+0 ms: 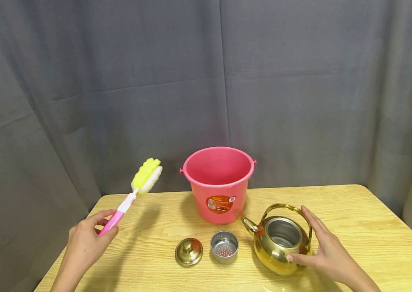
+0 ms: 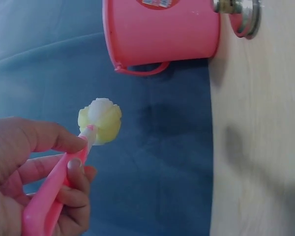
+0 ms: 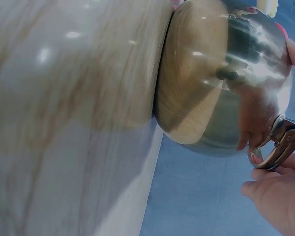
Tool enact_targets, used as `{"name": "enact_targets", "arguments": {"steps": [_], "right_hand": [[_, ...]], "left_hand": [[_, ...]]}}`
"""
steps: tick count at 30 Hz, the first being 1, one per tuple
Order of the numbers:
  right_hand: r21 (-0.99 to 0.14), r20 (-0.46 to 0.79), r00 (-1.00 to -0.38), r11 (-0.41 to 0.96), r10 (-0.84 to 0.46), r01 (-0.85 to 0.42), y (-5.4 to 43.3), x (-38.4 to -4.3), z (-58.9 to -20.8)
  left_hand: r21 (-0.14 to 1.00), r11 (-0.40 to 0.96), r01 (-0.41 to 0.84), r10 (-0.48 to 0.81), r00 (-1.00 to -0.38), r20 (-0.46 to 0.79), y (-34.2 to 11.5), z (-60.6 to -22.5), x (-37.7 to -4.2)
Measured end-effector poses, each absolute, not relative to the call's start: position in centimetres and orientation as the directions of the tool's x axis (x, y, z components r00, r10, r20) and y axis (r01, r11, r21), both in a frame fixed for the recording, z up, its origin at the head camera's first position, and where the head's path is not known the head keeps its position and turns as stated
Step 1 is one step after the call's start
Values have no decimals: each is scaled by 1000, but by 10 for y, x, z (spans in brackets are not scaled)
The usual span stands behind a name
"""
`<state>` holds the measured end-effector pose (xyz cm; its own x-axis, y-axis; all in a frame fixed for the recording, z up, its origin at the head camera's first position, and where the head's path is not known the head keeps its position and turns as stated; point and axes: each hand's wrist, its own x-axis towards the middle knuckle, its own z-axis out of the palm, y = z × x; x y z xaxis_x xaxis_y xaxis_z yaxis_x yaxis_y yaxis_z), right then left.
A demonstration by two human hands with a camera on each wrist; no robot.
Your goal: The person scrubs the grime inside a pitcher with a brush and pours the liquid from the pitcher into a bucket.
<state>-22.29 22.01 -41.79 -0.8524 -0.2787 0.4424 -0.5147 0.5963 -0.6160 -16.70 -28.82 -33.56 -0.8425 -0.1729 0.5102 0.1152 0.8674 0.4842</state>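
My left hand point(image 1: 87, 239) grips the pink and white handle of a sponge bottle brush point(image 1: 146, 175), its yellow and white head tilted up above the table. On the right stands a shiny gold teapot point(image 1: 282, 255), lidless, its steel inside showing and its spout pointing left. My right hand point(image 1: 328, 251) holds the teapot's right side, thumb on the body and fingers by the arched handle point(image 3: 287, 140). A gold lid point(image 1: 188, 252) with a round knob lies left of a perforated steel strainer point(image 1: 224, 247); both sit between the hands.
A pink bucket point(image 1: 220, 198) with an orange label stands at the back of the wooden table point(image 1: 355, 219), just beyond the teapot's spout. Grey curtains point(image 1: 162, 81) hang behind the table and at both sides.
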Motion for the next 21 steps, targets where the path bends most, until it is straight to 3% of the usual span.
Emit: {"name": "enact_targets", "arguments": {"steps": [21], "right_hand": [[-616,418,-865,613,-278,-495,220,-225,-418]], "left_hand": [[477,865,156,-116,-862,493,-273,-300,-157]]}}
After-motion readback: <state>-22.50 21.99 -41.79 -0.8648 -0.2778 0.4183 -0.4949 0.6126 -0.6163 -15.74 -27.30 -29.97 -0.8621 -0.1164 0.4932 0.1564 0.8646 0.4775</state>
